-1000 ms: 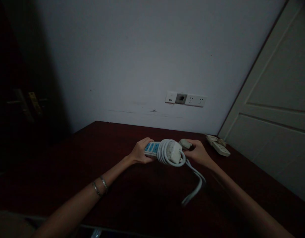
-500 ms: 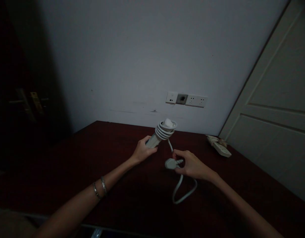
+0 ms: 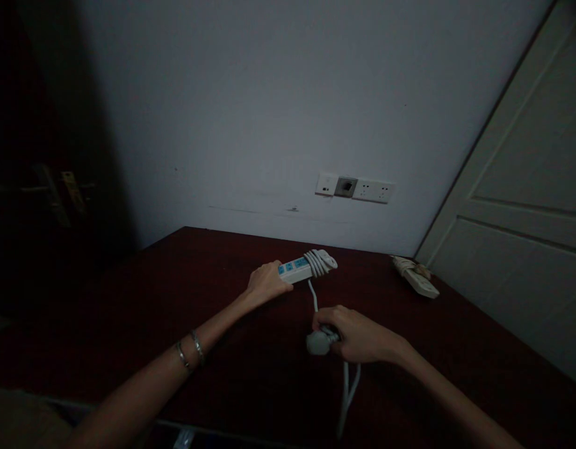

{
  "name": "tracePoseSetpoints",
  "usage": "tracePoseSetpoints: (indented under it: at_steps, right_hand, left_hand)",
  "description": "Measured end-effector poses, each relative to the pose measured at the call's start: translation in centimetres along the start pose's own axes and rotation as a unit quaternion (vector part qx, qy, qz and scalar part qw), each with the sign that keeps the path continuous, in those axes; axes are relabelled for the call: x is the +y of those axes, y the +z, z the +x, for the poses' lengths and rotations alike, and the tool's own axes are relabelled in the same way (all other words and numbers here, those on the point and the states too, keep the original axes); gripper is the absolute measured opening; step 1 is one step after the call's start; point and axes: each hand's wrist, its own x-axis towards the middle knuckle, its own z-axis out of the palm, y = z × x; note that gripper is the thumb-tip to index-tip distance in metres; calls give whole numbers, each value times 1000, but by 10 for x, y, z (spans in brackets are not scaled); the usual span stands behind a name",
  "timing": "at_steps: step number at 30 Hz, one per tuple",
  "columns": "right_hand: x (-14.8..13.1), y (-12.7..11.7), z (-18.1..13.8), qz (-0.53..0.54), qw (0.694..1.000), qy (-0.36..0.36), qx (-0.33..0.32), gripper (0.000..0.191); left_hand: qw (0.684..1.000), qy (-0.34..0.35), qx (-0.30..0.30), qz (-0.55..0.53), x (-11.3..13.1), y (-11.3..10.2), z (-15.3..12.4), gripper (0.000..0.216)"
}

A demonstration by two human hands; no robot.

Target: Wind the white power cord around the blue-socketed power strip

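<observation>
My left hand is closed around the near end of a white power strip with blue sockets facing up. Several turns of its white cord are wound about the far end. From there a stretch of cord runs down to my right hand, whose fingers are closed on the cord beside the plug. The plug's head sticks out to the left of the fingers. A loop of cord hangs below the right hand.
Beneath both hands is a dark red table. A second power strip, wrapped in its cord, lies at the right by a pale panelled door. Wall sockets are set in the wall behind the table.
The power strip has been turned and lowered, so its blue sockets now show. My right hand has moved down toward me with the plug and cord, and the hanging loop has narrowed.
</observation>
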Motion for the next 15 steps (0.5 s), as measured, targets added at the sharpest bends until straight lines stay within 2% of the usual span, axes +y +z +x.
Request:
tracePoseSetpoints:
  at_steps: [4,9,15]
  right_hand:
    - [-7,-5,-8,-21,999,-6,-31,29]
    - [-15,-12,-17,-59,998,18,-28,37]
    - [-29,-13,-23,-95,995,30,-24,35]
  left_hand:
    - [994,68,47,77,-3,7,0,45]
    - [979,107,91,148,-10,11,-1,43]
    - [965,157,108,182,-9,18,-8,41]
